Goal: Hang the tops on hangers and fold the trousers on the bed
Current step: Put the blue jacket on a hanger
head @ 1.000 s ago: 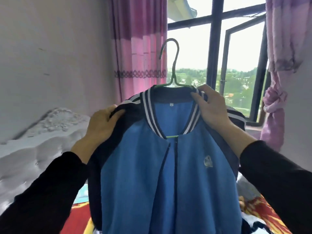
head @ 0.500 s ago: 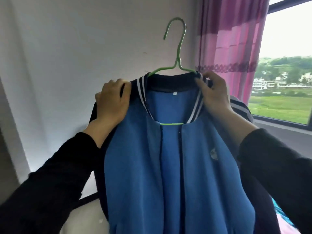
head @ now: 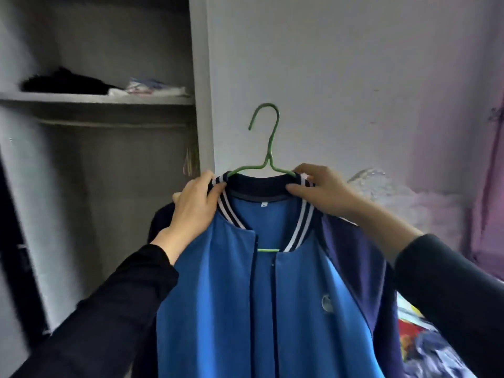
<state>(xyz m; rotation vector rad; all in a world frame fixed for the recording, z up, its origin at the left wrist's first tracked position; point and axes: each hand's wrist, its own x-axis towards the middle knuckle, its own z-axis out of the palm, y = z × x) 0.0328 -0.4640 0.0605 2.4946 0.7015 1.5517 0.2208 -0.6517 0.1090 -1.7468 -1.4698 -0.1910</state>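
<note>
Hands and garment beside an open wardrobe (head: 114, 186). A blue jacket (head: 240, 309) with navy sleeves and a navy-and-white striped collar is held up in the air in front of a pale wall (head: 354, 77), already threaded on a green wire hanger (head: 268, 148). The hanger's hook rises free above the collar and is caught on nothing. A short run of its lower bar shows in the open V of the jacket front.

The left hand (head: 195, 205) grips the collar end and shoulder on the wardrobe side, with its fingers (head: 181, 196) curled over the cloth and the thumb lying on the striped rib. The right hand (head: 321, 192) pinches the opposite collar end, thumb below and fingers above, just where the hanger's arm enters the fabric. Both forearms wear black sleeves (head: 109, 309).

The jacket front hangs unfastened with its edges slightly apart, and a small round badge (head: 326, 304) sits on the panel below the right hand.

In the wardrobe, a shelf (head: 95, 99) carries a dark bundle (head: 65, 83) with light-coloured folded items (head: 152, 87) just beside it — a rail (head: 109, 122) runs beneath the shelf.

At lower right, part of the bed (head: 414, 331) with a brightly patterned cover shows behind the jacket's sleeve — a pink curtain (head: 491, 186) lies at the right edge.
</note>
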